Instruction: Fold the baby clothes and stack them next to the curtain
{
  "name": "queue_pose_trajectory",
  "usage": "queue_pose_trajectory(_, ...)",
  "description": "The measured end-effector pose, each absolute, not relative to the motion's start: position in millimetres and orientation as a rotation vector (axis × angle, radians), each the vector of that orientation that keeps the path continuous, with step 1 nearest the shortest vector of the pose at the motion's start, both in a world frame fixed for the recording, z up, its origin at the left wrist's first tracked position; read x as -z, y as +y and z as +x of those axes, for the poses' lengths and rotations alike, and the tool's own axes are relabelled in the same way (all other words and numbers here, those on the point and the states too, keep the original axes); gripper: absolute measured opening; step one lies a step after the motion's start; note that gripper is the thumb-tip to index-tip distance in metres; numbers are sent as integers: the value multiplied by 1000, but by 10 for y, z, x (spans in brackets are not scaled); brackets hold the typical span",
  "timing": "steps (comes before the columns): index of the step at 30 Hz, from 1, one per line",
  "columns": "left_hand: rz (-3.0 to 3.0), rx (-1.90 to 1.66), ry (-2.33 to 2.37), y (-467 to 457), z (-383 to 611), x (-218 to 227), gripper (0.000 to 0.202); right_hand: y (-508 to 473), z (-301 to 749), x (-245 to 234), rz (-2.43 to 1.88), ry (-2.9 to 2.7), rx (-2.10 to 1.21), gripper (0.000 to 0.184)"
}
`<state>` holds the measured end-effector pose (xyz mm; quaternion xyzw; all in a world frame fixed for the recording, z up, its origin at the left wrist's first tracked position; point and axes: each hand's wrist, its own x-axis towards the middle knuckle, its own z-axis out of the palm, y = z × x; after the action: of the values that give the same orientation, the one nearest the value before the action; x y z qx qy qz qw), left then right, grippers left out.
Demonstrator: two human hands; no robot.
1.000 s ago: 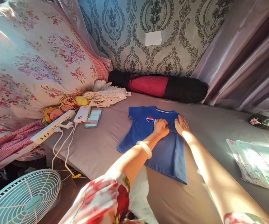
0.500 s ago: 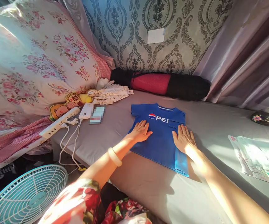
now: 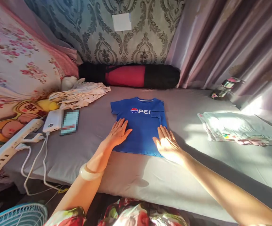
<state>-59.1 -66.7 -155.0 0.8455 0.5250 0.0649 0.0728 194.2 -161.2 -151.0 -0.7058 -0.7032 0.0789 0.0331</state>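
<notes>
A small blue T-shirt (image 3: 142, 125) with a white and red logo lies flat on the grey bed sheet (image 3: 131, 169), its right side folded inward. My left hand (image 3: 119, 133) rests flat on the shirt's lower left part, fingers stretched out. My right hand (image 3: 167, 143) lies flat on the lower right corner, fingers spread, in bright sunlight. Neither hand holds anything. A pale bangle (image 3: 88, 173) circles my left wrist.
A black and red rolled bag (image 3: 128, 75) lies against the patterned wall. Cream folded clothes (image 3: 81, 94), a white power bank (image 3: 52, 121), a phone (image 3: 69, 122) and a power strip (image 3: 10, 141) sit at left. Folded light cloth (image 3: 239, 128) lies right. A fan (image 3: 15, 216) stands below left.
Both hands slid from near the shirt's collar down to its lower part and flattened out. The logo is now uncovered. The camera swung to the right.
</notes>
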Motion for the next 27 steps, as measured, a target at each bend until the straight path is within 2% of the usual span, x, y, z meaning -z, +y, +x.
queue_pose_trajectory(14, 2581, -235, 1576, -686, -593, 1521, 58, -1645, 1917, 1361, -2173, -2194, -196, 66)
queue_pose_trajectory(17, 2561, -337, 1578, -658, -601, 1516, 53, -1394, 1948, 1233, -2120, -2157, -69, 57)
queue_pose_trajectory(21, 2461, -481, 1596, -611, -611, 1496, 42, -760, 1989, 1211, -2097, -2030, -14, 54)
queue_pose_trajectory(27, 2191, -701, 1741, -560, -670, 1448, 29, 45, 1934, 1429, -2378, -1755, -236, 73)
